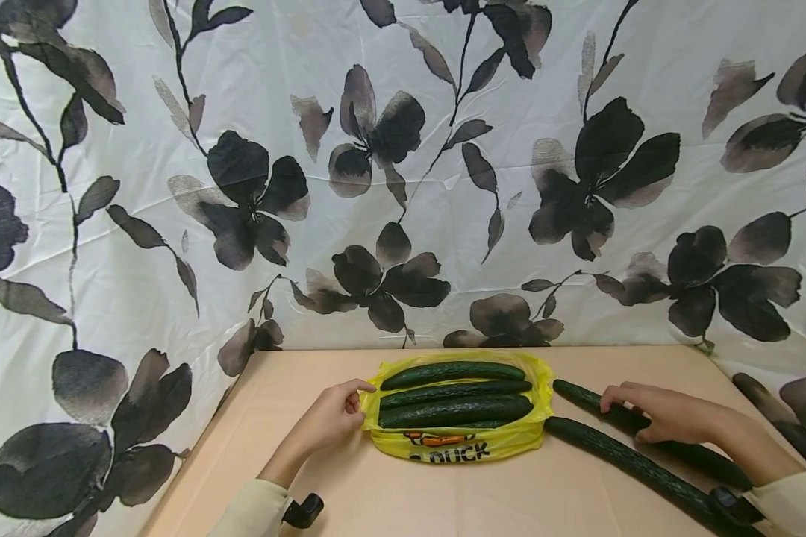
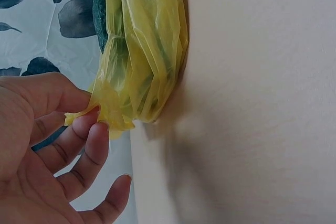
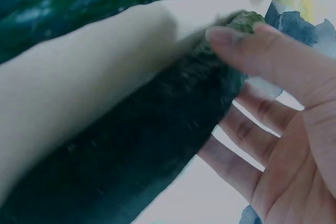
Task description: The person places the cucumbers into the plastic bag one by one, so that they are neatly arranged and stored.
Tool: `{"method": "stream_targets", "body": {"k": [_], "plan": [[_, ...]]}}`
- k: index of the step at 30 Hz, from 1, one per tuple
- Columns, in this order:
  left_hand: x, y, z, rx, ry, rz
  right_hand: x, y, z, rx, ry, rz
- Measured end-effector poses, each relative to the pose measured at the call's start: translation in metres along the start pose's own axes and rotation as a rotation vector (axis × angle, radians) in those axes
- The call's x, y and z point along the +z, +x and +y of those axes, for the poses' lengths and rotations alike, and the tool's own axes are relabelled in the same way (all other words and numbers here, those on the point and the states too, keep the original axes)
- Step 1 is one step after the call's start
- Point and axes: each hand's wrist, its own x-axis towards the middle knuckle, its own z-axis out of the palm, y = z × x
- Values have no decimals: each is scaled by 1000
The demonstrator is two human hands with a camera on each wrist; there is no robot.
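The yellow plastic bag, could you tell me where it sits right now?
In the head view the yellow plastic bag lies mid-table holding cucumbers, the left hand pinching its left edge, two loose cucumbers to its right.

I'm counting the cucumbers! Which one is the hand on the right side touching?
The right hand rests on the farther of the two loose cucumbers lying outside the yellow bag. The nearer loose one is untouched, and three more sit on the bag.

Bare bench point(image 1: 309, 477) lies open left of and in front of the bag point(image 1: 457, 440). Two cucumbers point(image 1: 645, 466) bar the right side. The curtain point(image 1: 403, 186) closes the back.
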Motion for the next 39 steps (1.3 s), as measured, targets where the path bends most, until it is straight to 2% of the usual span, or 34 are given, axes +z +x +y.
{"method": "stream_targets", "body": {"k": [3, 7, 10, 17, 27, 32, 39], "plan": [[0, 0, 0, -2, 2, -1, 1, 1, 1, 52, -27, 29], [0, 1, 0, -7, 2, -2, -1, 2, -2, 171, -68, 48], [1, 1, 1, -9, 4, 1, -5, 4, -4, 202, -122, 44], [1, 3, 1, -10, 7, 6, -10, 5, -1, 188, -136, 37], [0, 4, 2, -22, 2, 4, -27, 6, -6, 134, -17, 14], [1, 4, 1, -24, 4, 6, -34, 5, -10, 89, -9, 14], [2, 4, 1, -15, 3, 8, -41, 7, -15, 103, -14, 30]]}}
